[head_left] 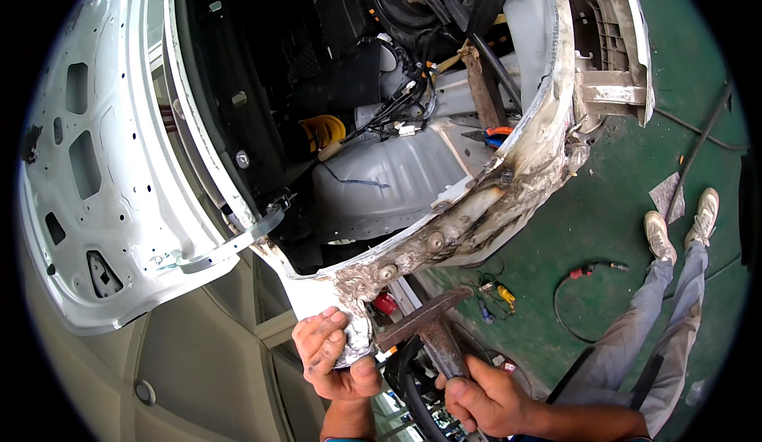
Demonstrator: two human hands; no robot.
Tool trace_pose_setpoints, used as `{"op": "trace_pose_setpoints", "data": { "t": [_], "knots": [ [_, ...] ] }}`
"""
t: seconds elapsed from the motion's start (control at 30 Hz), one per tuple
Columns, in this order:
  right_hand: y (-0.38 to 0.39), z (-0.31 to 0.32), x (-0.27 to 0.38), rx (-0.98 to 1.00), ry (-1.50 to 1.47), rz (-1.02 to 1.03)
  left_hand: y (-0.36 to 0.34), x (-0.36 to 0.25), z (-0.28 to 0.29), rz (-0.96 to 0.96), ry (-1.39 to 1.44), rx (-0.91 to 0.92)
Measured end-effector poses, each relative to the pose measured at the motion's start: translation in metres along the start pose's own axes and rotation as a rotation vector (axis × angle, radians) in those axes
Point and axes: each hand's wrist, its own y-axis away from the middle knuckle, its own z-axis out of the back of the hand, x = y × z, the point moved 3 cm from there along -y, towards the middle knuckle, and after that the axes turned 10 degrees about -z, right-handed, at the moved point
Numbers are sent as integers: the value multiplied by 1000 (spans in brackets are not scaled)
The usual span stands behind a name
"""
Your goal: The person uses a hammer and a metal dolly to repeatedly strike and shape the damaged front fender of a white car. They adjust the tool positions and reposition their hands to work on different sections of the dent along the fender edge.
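My left hand point(333, 355) is closed on the crumpled silver metal point(357, 332) at the near corner of a white car body point(313, 295). Its fingers lie along the panel, with the thumb below. My right hand point(488, 398) grips the handle of a hammer point(425, 319) just beneath its head. The worn brown head is long and lies slantwise, its left end beside the crumpled metal and close to my left fingers. Above my hands, the body's bare edge point(435, 241) is scuffed and brownish, with round fittings. My right palm hides part of the handle.
A white panel with cut-outs point(85, 164) stands at the left. Inside the opening lie cables, a wooden piece point(481, 89) and orange-handled pliers point(494, 135). On the green floor are a hose with a red fitting point(582, 272), a yellow connector point(506, 294) and a person's legs point(659, 299).
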Motion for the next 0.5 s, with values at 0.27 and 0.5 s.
{"op": "trace_pose_setpoints", "data": {
  "t": [0.27, 0.5],
  "knots": [
    [4, 9, -9, -260, 0, 188, -1, -1, 2, -5, -20, 17],
    [0, 17, 0, -260, -131, 108, 4, 2, 3, 3, -14, 4]
  ]
}}
